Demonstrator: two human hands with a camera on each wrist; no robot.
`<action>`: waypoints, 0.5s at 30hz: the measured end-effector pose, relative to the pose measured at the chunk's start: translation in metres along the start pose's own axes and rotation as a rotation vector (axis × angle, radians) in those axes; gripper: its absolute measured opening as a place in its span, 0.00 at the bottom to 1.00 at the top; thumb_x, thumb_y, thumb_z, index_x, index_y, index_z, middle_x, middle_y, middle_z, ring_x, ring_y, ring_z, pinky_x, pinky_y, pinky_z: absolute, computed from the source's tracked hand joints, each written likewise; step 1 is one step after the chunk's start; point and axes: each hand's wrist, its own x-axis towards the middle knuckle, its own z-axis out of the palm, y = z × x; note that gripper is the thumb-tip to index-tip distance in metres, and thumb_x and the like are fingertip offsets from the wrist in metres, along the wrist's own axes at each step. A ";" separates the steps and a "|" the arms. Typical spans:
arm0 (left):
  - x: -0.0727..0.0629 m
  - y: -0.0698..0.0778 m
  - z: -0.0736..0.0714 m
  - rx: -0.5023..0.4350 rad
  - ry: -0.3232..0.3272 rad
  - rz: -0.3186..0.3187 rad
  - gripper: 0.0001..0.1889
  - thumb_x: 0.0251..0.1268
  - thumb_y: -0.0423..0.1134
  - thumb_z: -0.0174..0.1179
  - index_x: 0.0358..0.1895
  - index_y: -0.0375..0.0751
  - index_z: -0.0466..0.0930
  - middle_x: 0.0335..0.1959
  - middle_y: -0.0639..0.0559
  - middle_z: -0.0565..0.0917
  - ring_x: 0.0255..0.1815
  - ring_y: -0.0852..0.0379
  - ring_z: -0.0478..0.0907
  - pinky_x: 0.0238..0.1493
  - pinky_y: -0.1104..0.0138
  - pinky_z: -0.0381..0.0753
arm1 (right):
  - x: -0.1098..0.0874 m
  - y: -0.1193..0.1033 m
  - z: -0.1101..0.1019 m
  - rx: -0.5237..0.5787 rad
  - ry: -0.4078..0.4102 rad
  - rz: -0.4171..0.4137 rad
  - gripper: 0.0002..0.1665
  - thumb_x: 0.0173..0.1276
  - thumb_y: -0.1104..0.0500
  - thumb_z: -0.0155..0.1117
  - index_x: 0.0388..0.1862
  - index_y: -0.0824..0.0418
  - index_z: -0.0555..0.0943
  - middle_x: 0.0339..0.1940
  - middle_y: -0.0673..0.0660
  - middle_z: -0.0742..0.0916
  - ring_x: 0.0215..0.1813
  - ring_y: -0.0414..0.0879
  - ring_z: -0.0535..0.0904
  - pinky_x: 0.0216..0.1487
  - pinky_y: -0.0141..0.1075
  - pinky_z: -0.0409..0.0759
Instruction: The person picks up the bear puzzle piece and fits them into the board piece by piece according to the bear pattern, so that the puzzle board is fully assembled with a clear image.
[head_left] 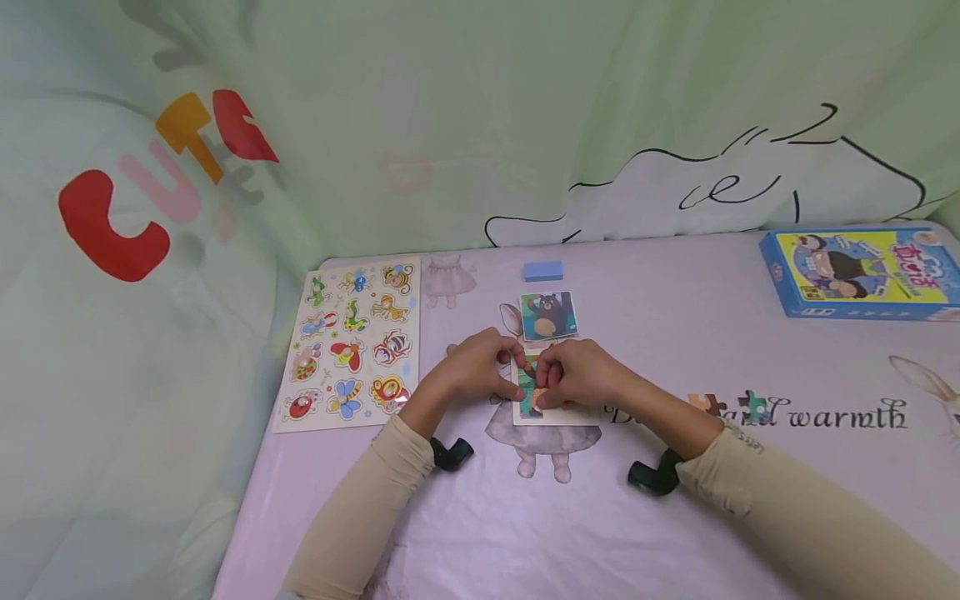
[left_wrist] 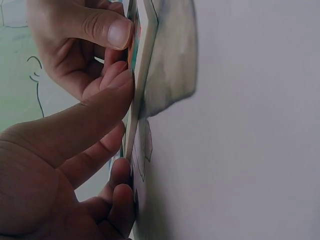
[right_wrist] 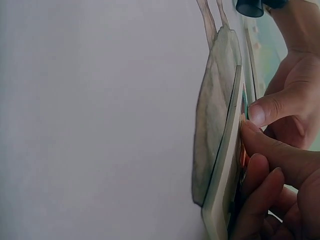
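A small puzzle board (head_left: pixel 570 417) with a pale frame lies on the table, a green and orange picture partly assembled inside it. From its left side my left hand (head_left: pixel 483 364) holds the board, thumb on the face and other fingers curled at the edge. My right hand (head_left: pixel 581 372) pinches a puzzle piece (head_left: pixel 532 372) over the picture, its thumb and index finger close together; the fingers cover much of the piece. Just beyond the board lies a bear picture card (head_left: pixel 549 317). In the left wrist view, the board's edge (left_wrist: pixel 142 75) runs beside both hands.
Two loose puzzle pieces, one brown (head_left: pixel 707 405) and one green (head_left: pixel 756 406), lie to the right. An insect sticker board (head_left: pixel 408 333) is at the left. A blue block (head_left: pixel 543 272) lies at the back, and a blue and yellow box (head_left: pixel 862 275) at the back right.
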 end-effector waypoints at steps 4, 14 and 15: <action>-0.001 0.001 0.000 -0.005 0.001 -0.010 0.17 0.47 0.45 0.82 0.40 0.55 0.84 0.40 0.54 0.77 0.43 0.59 0.72 0.42 0.55 0.60 | 0.000 -0.001 0.000 -0.007 0.001 0.001 0.13 0.56 0.58 0.81 0.29 0.57 0.82 0.19 0.49 0.80 0.23 0.41 0.75 0.29 0.34 0.73; -0.002 0.003 0.002 0.047 0.000 -0.025 0.21 0.44 0.49 0.83 0.41 0.56 0.83 0.41 0.54 0.76 0.44 0.59 0.72 0.41 0.55 0.61 | 0.001 -0.004 0.000 -0.050 0.017 0.000 0.15 0.55 0.57 0.82 0.27 0.57 0.81 0.18 0.49 0.80 0.20 0.41 0.76 0.31 0.35 0.72; -0.002 0.005 0.002 0.055 0.001 -0.028 0.22 0.43 0.49 0.83 0.41 0.56 0.82 0.41 0.54 0.76 0.44 0.59 0.72 0.41 0.55 0.61 | 0.001 -0.004 0.000 -0.048 0.013 0.002 0.15 0.55 0.57 0.82 0.27 0.57 0.80 0.18 0.49 0.80 0.20 0.41 0.77 0.30 0.35 0.72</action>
